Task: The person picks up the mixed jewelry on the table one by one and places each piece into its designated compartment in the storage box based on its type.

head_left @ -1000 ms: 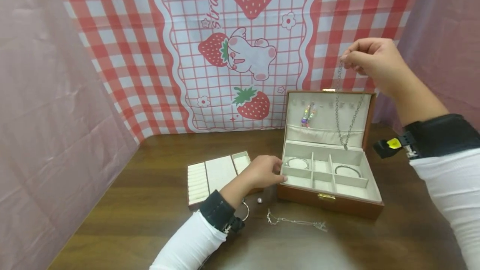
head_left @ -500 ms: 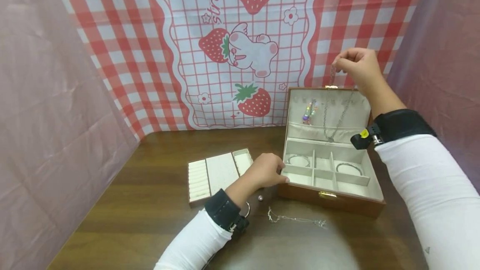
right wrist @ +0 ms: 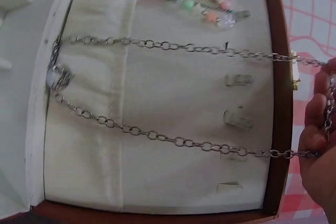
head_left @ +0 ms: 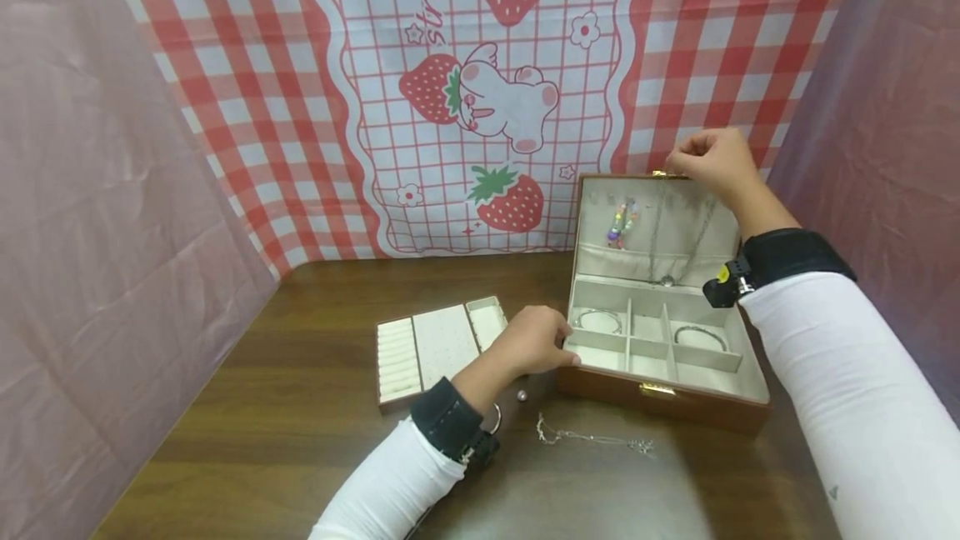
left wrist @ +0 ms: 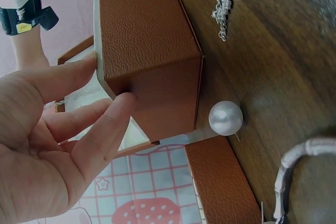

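Note:
My right hand [head_left: 716,161] holds a silver chain necklace [right wrist: 152,135] up at the top edge of the open jewelry box lid [head_left: 735,232]. Two strands hang down the lid's cream lining, and a round pendant [right wrist: 59,77] sits low, near the lid's base. Meanwhile the left hand [head_left: 531,342] rests at the front left corner of the brown jewelry box [left wrist: 152,24]. Its thumb touches the rim and another finger lies against the side wall. Bracelets [head_left: 699,337] lie in the box's compartments. A colourful bead bracelet [right wrist: 210,3] hangs on the lid.
Left of the box lies a jewelry tray [head_left: 442,348] with ring rolls, partly behind my left hand. On the table [head_left: 300,407] in front are a pearl piece [left wrist: 226,118], a silver bangle [left wrist: 286,171] and a thin silver chain [head_left: 592,440]. A checked strawberry cloth [head_left: 510,198] hangs behind.
My right hand has moved left and down to the lid's top edge, lowering the necklace in front of the lining. The left hand has stayed at the box corner.

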Motion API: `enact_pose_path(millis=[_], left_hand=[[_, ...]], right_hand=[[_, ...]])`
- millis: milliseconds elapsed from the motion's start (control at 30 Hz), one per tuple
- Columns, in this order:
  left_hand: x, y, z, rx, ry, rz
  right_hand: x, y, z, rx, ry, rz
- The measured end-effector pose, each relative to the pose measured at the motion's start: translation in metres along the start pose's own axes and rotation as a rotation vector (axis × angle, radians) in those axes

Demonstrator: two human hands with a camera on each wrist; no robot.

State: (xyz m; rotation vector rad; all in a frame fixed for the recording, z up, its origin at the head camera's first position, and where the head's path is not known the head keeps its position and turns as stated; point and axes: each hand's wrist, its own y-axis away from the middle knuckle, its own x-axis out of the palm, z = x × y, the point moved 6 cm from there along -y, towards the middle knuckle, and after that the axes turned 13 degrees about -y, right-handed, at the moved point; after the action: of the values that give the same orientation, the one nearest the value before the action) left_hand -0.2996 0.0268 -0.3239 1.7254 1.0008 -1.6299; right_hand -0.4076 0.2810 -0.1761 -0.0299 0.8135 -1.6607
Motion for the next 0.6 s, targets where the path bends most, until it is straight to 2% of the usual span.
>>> enact_pose_path(millis=[167, 300, 500, 600], left_hand=[[0.001, 0.000, 0.000, -0.005, 0.020, -0.002], [0.001, 0.001, 0.000, -0.006, 0.022, -0.006], [-0.001, 0.002, -0.001, -0.009, 0.012, -0.010], [-0.001, 0.003, -0.002, -0.011, 0.010, -0.010]], right_hand=[[0.003, 0.002, -0.002, -0.045, 0.253, 0.028], [0.007, 0.003, 0.001, -0.066, 0.307, 0.054], [0.015, 0.011, 0.003, -0.169, 0.421, 0.108], [0.020, 0.015, -0.003, -0.162, 0.475, 0.111]])
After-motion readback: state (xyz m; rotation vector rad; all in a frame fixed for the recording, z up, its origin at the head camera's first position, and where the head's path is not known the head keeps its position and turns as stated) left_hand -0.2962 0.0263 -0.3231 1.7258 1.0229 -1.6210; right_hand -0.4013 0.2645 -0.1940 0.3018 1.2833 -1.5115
